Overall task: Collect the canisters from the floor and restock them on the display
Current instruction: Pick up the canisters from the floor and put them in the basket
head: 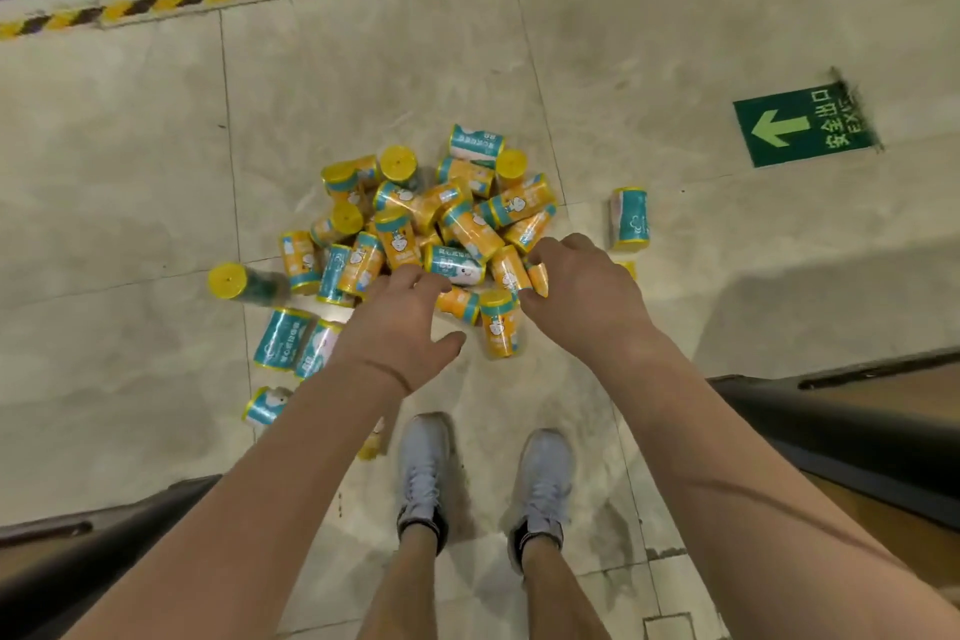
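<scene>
Head view: canisters (436, 224) being seen heaped on floor (130, 172), few lying apart around heap. Left hand (400, 322) being held released over heap's near edge, thumb spread, nothing gripped. Orange canister (538, 277) being pinched between thumb and fingers of right hand (582, 291) at heap's near right edge.

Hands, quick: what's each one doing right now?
Left hand: open, thumb spread, fingers over the canister pile, holding nothing.
Right hand: grip closed on an orange canister.
</scene>
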A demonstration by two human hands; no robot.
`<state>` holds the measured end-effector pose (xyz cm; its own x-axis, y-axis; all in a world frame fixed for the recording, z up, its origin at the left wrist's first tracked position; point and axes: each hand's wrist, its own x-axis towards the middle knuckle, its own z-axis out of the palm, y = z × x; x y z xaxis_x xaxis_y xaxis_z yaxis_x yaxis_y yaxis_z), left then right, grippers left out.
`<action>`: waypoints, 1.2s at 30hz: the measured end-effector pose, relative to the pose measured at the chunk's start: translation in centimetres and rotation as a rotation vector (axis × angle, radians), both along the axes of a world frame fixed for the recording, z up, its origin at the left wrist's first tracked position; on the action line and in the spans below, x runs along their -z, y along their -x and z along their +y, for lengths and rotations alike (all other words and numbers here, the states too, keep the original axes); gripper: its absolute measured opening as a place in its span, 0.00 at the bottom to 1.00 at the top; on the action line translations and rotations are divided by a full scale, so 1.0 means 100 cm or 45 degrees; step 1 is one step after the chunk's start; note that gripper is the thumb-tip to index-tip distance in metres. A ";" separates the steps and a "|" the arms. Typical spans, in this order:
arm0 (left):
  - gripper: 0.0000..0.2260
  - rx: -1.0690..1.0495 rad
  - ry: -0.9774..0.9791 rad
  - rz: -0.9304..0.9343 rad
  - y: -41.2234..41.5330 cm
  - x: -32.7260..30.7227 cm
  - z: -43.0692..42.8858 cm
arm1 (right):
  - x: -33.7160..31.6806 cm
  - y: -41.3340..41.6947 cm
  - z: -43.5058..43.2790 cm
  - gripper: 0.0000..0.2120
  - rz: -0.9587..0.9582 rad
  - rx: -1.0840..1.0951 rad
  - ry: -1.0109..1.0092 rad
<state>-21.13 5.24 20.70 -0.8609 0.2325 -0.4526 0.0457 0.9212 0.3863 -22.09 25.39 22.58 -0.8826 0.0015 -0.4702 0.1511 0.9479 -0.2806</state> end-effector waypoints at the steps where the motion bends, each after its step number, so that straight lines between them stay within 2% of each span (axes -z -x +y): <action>1: 0.27 0.011 -0.001 -0.005 0.008 0.011 0.003 | 0.010 0.008 0.003 0.17 -0.019 0.015 -0.003; 9: 0.27 0.145 -0.016 -0.064 0.051 0.098 0.022 | 0.099 0.053 0.014 0.19 -0.084 0.049 -0.027; 16: 0.27 0.155 0.095 -0.252 0.065 0.215 0.037 | 0.213 0.068 0.029 0.19 -0.282 -0.185 -0.216; 19: 0.32 0.042 0.120 -0.383 0.061 0.273 0.044 | 0.262 0.068 0.041 0.21 -0.311 -0.244 -0.244; 23: 0.41 -0.357 -0.087 -0.512 0.046 0.340 0.053 | 0.315 0.070 0.046 0.22 -0.312 -0.309 -0.248; 26: 0.43 -0.491 -0.126 -0.434 0.042 0.375 0.065 | 0.343 0.071 0.047 0.21 -0.292 -0.289 -0.191; 29: 0.41 -0.441 -0.069 -0.314 0.048 0.395 0.081 | 0.363 0.070 0.049 0.22 -0.237 -0.258 -0.130; 33: 0.42 -0.369 0.028 -0.316 0.059 0.415 0.090 | 0.376 0.073 0.056 0.21 -0.200 -0.210 -0.072; 36: 0.39 -0.385 -0.055 -0.304 0.059 0.417 0.085 | 0.380 0.079 0.061 0.21 -0.197 -0.200 -0.051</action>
